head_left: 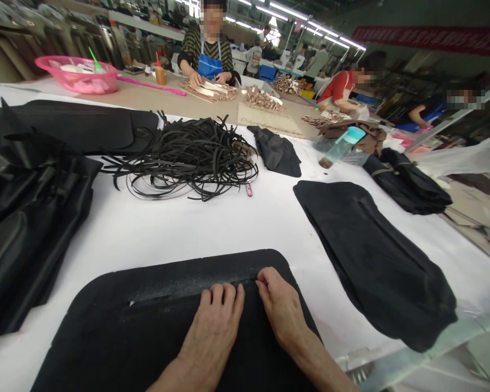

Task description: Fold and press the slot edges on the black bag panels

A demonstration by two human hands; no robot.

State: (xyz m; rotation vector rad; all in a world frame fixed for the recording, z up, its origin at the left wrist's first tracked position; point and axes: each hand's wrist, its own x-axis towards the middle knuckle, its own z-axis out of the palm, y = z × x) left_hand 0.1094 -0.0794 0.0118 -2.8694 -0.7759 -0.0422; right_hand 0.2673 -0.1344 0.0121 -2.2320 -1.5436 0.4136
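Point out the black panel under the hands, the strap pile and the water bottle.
black panel [118, 321]: head view, bare left part.
strap pile [191, 155]: head view, middle of the tangle.
water bottle [335, 152]: head view, clear body.

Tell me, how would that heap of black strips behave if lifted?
Probably floppy: the black strips loop and curl loosely. Likely a snagged clump, since they cross each other. Probably light, being thin.

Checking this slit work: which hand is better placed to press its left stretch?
Probably the left. The left hand lies flat on the black panel, fingertips at the slit, nearer its left stretch; the right hand sits at the slit's right end.
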